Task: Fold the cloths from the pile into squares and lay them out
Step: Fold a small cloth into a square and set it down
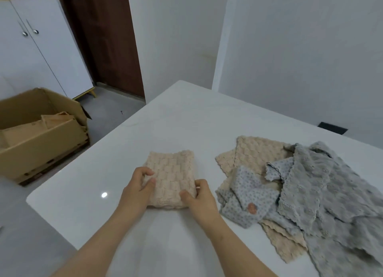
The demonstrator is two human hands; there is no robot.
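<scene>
I have left hand (137, 183) and right hand (200, 196), fingers (146, 171) curled, pinching the beige cloth (172, 171) mid-worktop (176, 121), probably to square its fold; pile (300, 183) lies at 3 o'clock.

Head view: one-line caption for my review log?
Left hand and right hand grip a folded beige cloth on a white table, beside the unfolded pile.

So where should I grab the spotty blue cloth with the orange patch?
Probably pinch the spotty blue cloth at its near corner, coming from the left over bare table. That corner lies free, while its right side tucks under the grey cloth.
</scene>
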